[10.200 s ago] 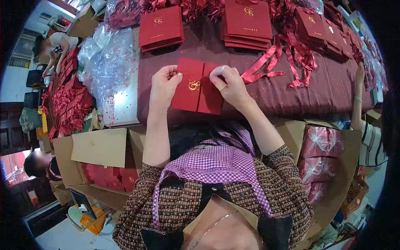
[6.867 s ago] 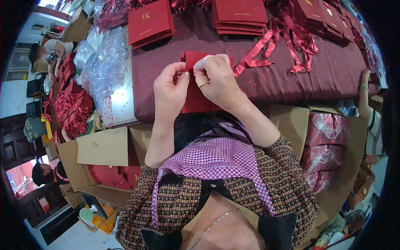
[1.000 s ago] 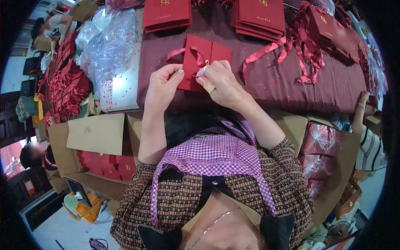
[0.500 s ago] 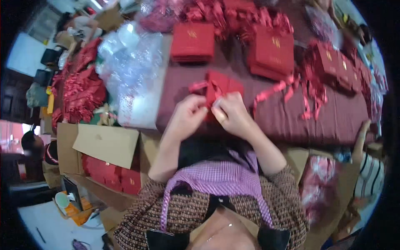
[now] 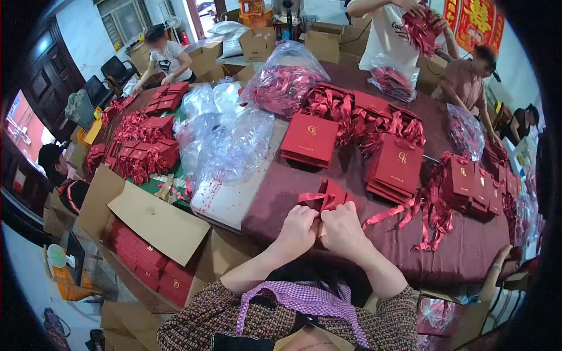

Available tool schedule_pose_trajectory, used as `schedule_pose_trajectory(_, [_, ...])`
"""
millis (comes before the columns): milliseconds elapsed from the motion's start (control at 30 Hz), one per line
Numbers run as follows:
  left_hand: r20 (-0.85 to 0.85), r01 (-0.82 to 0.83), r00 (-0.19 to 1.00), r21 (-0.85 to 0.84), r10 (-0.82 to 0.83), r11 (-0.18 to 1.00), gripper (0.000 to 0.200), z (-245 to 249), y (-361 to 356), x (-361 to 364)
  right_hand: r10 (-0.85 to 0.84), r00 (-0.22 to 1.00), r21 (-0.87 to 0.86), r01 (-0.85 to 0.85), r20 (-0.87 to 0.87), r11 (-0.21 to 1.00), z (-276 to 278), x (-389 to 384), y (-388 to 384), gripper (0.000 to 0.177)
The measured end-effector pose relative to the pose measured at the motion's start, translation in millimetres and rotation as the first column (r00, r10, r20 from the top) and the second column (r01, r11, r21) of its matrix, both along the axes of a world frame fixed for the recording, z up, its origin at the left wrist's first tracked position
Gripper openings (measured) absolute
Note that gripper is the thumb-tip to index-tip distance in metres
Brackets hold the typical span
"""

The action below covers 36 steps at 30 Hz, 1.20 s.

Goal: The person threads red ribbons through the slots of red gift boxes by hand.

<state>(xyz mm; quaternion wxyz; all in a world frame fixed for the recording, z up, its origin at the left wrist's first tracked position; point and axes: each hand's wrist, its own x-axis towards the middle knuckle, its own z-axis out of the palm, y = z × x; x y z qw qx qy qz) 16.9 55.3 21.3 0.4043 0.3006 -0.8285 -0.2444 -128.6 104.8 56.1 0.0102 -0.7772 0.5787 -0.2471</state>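
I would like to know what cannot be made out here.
In the head view:
Red bag: lower part hidden behind the left hand and right hand.
Left bag stack: print beneath gold letters too small to read.
Co-worker with raised hands: head cut off by top edge.

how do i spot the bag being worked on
Find the maroon tablecloth, then its edge nearest the checked apron. There the left hand and right hand meet at the red bag, a single one, unlike the gold-lettered stacks beyond.
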Motion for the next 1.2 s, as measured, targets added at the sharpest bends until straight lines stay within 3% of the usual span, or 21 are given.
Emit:
schedule_pose_trajectory(67, [0.050, 0.008, 0.999, -0.072, -0.004, 0.997, 0.014, 2.3, 0.3, 0.2, -0.004, 0.990, -0.143, -0.016, -0.141, 0.990, 0.2, 3.9, 1.4, 0.012])
schedule_pose_trajectory(133, [0.006, 0.021, 1.000, -0.053, -0.021, 0.998, 0.015, 2.6, 0.0, 0.7, -0.005, 0.987, -0.199, -0.027, -0.162, 0.980, 1.1, 3.6, 0.2, 0.013])
schedule_pose_trajectory(200, [-0.038, 0.036, 0.999, -0.030, -0.037, 0.999, 0.016, 2.1, 1.9, 2.4, 0.015, 0.999, 0.005, -0.015, -0.033, 1.000, 5.9, -0.8, -0.8, 0.014])
schedule_pose_trajectory(233, [-0.060, 0.051, 0.997, -0.033, -0.053, 0.998, 0.016, 2.5, 2.7, 3.0, 0.070, 0.974, 0.006, -0.073, 0.215, 0.997, -5.3, -9.3, -6.4, 0.013])
schedule_pose_trajectory(267, [-0.081, 0.063, 0.995, -0.036, -0.066, 0.997, 0.016, 3.3, 4.5, 4.2, 0.076, 0.975, 0.011, -0.080, 0.208, 0.997, -5.4, -10.9, -5.4, 0.013])
schedule_pose_trajectory(333, [-0.085, 0.068, 0.994, -0.021, -0.070, 0.997, 0.016, 7.9, 6.2, 6.3, -0.153, 0.838, 0.384, -0.073, 0.524, 0.920, 4.8, -9.5, -4.0, 0.010])
schedule_pose_trajectory(400, [-0.049, 0.088, 0.995, -0.004, -0.088, 0.996, 0.014, 8.4, 5.5, 8.5, -0.094, 0.885, 0.320, -0.065, 0.456, 0.945, -0.2, -5.9, -2.3, 0.012])
schedule_pose_trajectory(467, [-0.040, 0.103, 0.994, 0.010, -0.103, 0.995, 0.012, 6.0, 3.2, 8.6, 0.037, 0.998, -0.027, -0.036, 0.040, 0.999, 3.0, 2.9, 0.9, 0.013])
schedule_pose_trajectory(500, [-0.024, 0.123, 0.992, 0.019, -0.122, 0.992, 0.010, 5.0, 2.4, 8.7, 0.014, 0.996, -0.075, -0.021, -0.090, 0.997, 5.2, 7.1, 4.3, 0.011])
schedule_pose_trajectory(633, [-0.080, 0.146, 0.987, 0.047, -0.142, 0.988, 0.005, 5.5, 2.8, 8.4, 0.019, 0.960, -0.159, -0.066, -0.279, 0.985, 5.5, 13.4, 7.5, 0.008])
schedule_pose_trajectory(767, [-0.065, 0.170, 0.984, 0.112, -0.164, 0.979, 0.009, 4.1, -0.3, 10.7, 0.073, 0.988, 0.049, -0.067, -0.137, 0.997, 15.2, 4.4, 0.0, 0.007])
schedule_pose_trajectory(800, [-0.130, 0.186, 0.977, 0.133, -0.169, 0.973, 0.014, 5.1, -1.6, 12.5, 0.078, 0.987, 0.051, -0.071, -0.143, 0.996, 18.0, 1.6, 0.9, 0.007])
schedule_pose_trajectory(867, [-0.216, 0.284, 0.950, 0.285, -0.227, 0.915, 0.020, 12.0, -7.4, 21.6, 0.036, 0.986, 0.099, -0.052, 0.161, 0.994, 22.7, -2.9, 3.2, 0.010])
schedule_pose_trajectory(900, [-0.193, 0.300, 0.948, 0.290, -0.251, 0.909, 0.021, 13.2, -11.3, 25.3, 0.048, 0.973, 0.133, -0.080, 0.226, 0.988, 22.0, -5.8, 3.3, 0.012])
schedule_pose_trajectory(1000, [-0.178, 0.372, 0.921, 0.151, -0.345, 0.916, 0.021, 1.8, -16.4, 25.1, 0.076, 0.980, 0.144, -0.103, 0.187, 0.984, 27.6, -1.3, 6.3, 0.011])
schedule_pose_trajectory(1200, [-0.089, 0.398, 0.916, 0.089, -0.391, 0.913, 0.014, -3.2, -18.2, 26.8, 0.156, 0.980, 0.124, -0.171, 0.122, 0.977, 17.9, -2.2, 9.1, 0.012])
